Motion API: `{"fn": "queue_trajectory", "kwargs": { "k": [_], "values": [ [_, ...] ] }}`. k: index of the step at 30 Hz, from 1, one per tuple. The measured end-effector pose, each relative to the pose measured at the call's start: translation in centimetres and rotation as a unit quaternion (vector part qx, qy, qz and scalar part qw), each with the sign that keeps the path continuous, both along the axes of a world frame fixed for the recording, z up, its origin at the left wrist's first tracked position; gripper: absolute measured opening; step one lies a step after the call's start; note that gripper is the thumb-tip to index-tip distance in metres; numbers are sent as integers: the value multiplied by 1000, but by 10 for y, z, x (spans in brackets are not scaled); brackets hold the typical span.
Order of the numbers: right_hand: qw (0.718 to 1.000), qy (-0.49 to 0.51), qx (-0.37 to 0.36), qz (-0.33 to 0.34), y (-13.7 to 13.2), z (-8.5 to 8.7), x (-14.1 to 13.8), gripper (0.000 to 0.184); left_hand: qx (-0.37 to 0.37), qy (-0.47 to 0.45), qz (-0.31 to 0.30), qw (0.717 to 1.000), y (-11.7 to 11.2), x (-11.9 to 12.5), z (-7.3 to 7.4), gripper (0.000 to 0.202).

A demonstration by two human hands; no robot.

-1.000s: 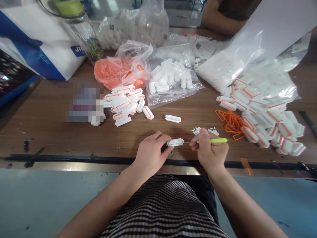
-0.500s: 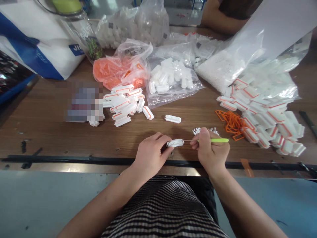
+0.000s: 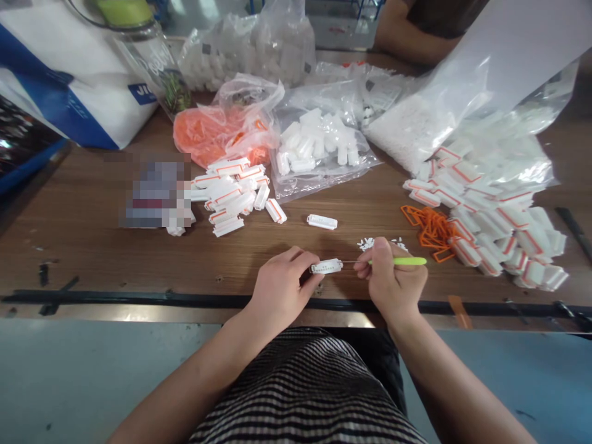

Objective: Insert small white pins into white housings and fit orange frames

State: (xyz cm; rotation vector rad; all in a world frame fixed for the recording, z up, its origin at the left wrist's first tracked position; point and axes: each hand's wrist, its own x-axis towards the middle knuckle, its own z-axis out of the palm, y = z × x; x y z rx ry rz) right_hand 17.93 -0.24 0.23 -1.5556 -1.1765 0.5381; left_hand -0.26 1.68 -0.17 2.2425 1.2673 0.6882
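Between thumb and fingers, my left hand point(image 3: 282, 283) pinches one end of a small white plastic casing point(image 3: 327, 266) with a row of tiny holes along it. My right hand point(image 3: 395, 280) grips a thin metal pick by its lime-green handle point(image 3: 409, 261). The pick's needle point(image 3: 350, 262) points left and reaches the casing's right end; whether its tip goes inside is too small to tell. Tiny white pieces point(image 3: 367, 243) lie just behind my right hand, partly hidden by it. Another white casing point(image 3: 322, 222) lies alone farther back on the wooden table point(image 3: 152, 262).
White casings with orange trim point(image 3: 235, 192) are heaped at left; more point(image 3: 504, 222) lie at right beside loose orange frames point(image 3: 432, 231). Behind stand clear bags of white parts point(image 3: 319, 139), an orange-filled bag point(image 3: 208, 132) and a bottle point(image 3: 157, 61). Another person's forearm point(image 3: 407, 37) rests across the table.
Hardly anything differs. The whole view has shifted very slightly, while both hands keep the same hold on the casing and the pick.
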Motion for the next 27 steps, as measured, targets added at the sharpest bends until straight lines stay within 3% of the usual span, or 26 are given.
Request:
{"fn": "queue_trajectory", "kwargs": {
  "k": [4,10,20,27],
  "values": [
    [1000,-18,2,21,0,2,0,45,-1,-1,1,1000,0,0,1,8],
    [999,32,13,-32,-3,-1,-1,48,5,-8,0,1000,0,0,1,9],
    [1000,-5,-19,-10,-1,1,0,45,4,-3,2,1000,-1,0,2,10],
    [998,47,-2,-30,-1,-1,0,49,12,-9,-1,1000,0,0,3,10]
  ]
}}
